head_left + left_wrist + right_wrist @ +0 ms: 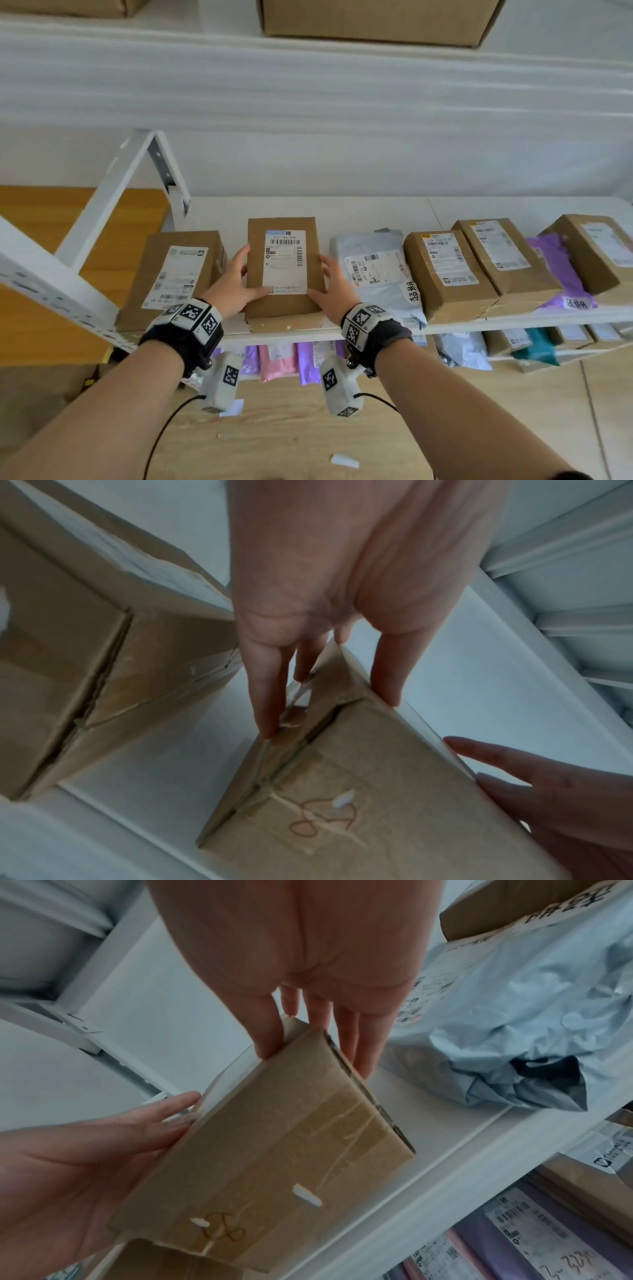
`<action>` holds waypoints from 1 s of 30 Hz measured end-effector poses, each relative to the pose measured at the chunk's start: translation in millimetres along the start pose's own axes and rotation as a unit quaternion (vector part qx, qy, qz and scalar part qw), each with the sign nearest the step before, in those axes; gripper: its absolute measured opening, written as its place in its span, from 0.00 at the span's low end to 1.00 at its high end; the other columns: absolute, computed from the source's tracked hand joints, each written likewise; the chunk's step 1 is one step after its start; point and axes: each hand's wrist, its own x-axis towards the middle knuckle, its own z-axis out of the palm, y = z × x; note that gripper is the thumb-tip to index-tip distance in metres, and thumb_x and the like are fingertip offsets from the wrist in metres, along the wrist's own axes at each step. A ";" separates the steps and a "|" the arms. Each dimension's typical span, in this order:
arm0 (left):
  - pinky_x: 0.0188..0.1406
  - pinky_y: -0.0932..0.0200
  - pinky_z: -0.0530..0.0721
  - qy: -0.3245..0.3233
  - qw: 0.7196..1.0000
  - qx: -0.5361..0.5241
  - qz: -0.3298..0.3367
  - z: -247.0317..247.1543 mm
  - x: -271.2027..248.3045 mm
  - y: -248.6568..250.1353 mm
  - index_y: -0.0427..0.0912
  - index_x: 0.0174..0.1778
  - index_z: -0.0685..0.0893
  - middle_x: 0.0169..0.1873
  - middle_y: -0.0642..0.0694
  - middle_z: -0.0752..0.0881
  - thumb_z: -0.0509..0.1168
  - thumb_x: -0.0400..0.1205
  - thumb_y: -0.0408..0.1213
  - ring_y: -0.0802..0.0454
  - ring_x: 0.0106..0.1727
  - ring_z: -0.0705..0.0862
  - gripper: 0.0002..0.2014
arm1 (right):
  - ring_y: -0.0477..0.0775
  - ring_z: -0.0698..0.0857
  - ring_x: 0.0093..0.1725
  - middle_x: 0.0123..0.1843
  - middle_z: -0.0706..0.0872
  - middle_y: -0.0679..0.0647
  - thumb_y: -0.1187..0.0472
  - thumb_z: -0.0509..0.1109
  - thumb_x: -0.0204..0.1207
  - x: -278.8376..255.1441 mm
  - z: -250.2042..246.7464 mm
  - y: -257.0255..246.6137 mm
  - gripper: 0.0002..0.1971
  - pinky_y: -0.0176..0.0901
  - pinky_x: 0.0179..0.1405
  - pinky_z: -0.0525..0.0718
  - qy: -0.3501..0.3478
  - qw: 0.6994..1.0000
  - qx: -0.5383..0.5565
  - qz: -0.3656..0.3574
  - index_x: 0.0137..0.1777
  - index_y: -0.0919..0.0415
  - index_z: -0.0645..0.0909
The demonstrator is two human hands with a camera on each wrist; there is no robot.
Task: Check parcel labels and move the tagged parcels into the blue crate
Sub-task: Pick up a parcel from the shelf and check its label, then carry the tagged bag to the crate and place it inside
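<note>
Both hands have the cardboard parcel on the shelf: left hand at 9 o'clock, right hand at 3, fingers clamped along its sides. Long axis runs 12-to-6, label up. Blue crate's not visible.

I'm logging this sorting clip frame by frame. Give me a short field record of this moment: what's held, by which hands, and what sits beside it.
held item: cardboard box, label facing up
left hand: grips the box's left side
right hand: grips its right side
support: white shelf
left neighbour: larger labelled box
right neighbour: grey mailer bag with handwritten tag
blue crate: not in view
</note>
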 end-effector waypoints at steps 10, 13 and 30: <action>0.77 0.47 0.66 -0.020 0.999 -0.032 -0.024 6.1 13.9 -3.9 0.50 0.85 0.42 0.83 0.45 0.62 0.68 0.79 0.25 0.48 0.82 0.62 0.48 | 0.56 0.71 0.77 0.81 0.66 0.57 0.69 0.66 0.80 12.5 5.7 7.6 0.36 0.49 0.73 0.75 0.003 0.999 -0.038 0.029 0.83 0.55 0.52; 0.77 0.47 0.68 -0.024 0.999 -0.036 -0.030 8.2 18.4 -8.0 0.51 0.85 0.42 0.82 0.44 0.62 0.68 0.80 0.24 0.47 0.81 0.64 0.48 | 0.55 0.69 0.78 0.82 0.65 0.57 0.69 0.66 0.81 14.5 8.1 11.8 0.36 0.45 0.73 0.74 0.005 0.998 -0.042 0.035 0.83 0.55 0.52; 0.81 0.47 0.58 0.079 0.992 0.083 0.056 3.0 15.3 18.2 0.49 0.86 0.50 0.85 0.50 0.55 0.69 0.82 0.40 0.49 0.84 0.57 0.42 | 0.55 0.66 0.80 0.82 0.65 0.54 0.59 0.66 0.81 6.6 -18.7 -2.7 0.33 0.52 0.78 0.67 0.091 0.994 -0.063 0.007 0.83 0.54 0.55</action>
